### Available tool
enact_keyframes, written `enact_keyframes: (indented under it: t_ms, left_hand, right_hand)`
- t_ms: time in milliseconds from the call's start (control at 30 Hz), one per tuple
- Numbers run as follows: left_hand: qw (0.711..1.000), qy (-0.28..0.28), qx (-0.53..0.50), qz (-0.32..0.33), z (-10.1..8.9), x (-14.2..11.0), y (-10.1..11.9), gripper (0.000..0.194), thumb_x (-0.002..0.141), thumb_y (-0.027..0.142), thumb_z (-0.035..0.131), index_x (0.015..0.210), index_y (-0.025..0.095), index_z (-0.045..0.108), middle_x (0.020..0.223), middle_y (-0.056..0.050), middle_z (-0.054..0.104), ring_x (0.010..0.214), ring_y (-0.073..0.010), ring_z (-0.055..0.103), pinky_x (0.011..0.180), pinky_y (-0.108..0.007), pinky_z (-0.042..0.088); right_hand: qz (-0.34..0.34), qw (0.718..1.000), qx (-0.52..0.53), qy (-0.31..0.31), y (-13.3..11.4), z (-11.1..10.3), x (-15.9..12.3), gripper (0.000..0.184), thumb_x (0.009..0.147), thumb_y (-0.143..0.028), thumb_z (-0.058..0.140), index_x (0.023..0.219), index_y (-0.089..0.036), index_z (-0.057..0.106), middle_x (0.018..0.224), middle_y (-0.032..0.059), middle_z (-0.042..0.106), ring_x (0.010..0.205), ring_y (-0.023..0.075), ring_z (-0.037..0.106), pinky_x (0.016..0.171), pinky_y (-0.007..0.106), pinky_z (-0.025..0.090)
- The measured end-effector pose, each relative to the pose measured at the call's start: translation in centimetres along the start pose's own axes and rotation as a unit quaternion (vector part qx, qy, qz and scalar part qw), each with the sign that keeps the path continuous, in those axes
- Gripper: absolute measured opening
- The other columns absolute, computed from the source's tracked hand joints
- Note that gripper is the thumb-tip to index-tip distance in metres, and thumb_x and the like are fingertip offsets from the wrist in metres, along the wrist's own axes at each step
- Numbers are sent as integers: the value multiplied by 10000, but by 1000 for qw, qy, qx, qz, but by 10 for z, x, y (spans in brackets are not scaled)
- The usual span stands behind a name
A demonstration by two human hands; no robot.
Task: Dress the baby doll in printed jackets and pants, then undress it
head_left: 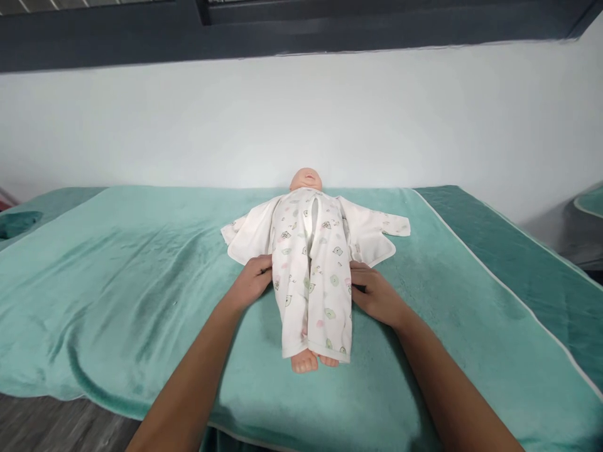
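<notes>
A baby doll (306,178) lies on its back, head toward the wall and bare feet (304,361) toward me. Printed white baby pants (332,276) cover its front from near the neck down to the ankles. Beneath them a white baby shirt (372,227) spreads out to both sides with its sleeves. My left hand (254,279) is closed at the left edge of the pants, and my right hand (375,293) at the right edge, beside the shirt's lower hem. The fingertips of both hands are partly hidden by the cloth.
A green plush cover (141,270) with wrinkles on the left lies over the bed. A darker green cloth (532,263) with a pale edge runs along the right. Behind stands a white wall (301,119) below a dark frame (301,34). Wood-look floor (56,420) shows at lower left.
</notes>
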State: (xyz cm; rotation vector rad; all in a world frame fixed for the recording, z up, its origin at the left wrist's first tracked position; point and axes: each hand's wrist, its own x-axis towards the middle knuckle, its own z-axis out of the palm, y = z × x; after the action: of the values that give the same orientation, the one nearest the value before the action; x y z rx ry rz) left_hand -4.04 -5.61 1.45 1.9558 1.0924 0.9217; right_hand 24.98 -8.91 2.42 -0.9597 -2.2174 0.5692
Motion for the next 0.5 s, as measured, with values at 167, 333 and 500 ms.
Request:
enact_keyframes:
  t_ms: [167,333,500]
  left_hand:
    - [997,37,-12,-60,0,-3,-2,204,759,247,497,590,171,580,611,19,551,654,-160,504,604,-272,395]
    - [975,196,-53,-90,1,-2,-7,216,728,173,457,704,198,670,630,6,618,628,-159,570,610,-275,475]
    - [951,290,-56,-88,1,2,-11,219,744,175,459,699,207,671,680,-23,666,645,-164,605,639,-293,513]
  right_hand:
    - [56,998,29,17,0,0,-2,292,927,-255,505,708,-223,694,691,13,682,734,200,643,740,329,510]
    - [207,954,1,216,18,-1,-7,261,879,-256,487,962,-231,734,954,39,750,856,219,666,813,359,514]
    - [313,870,-229,304,53,-14,-9,345,853,-349,546,1104,-155,683,1132,176,687,1090,329,580,981,504,426]
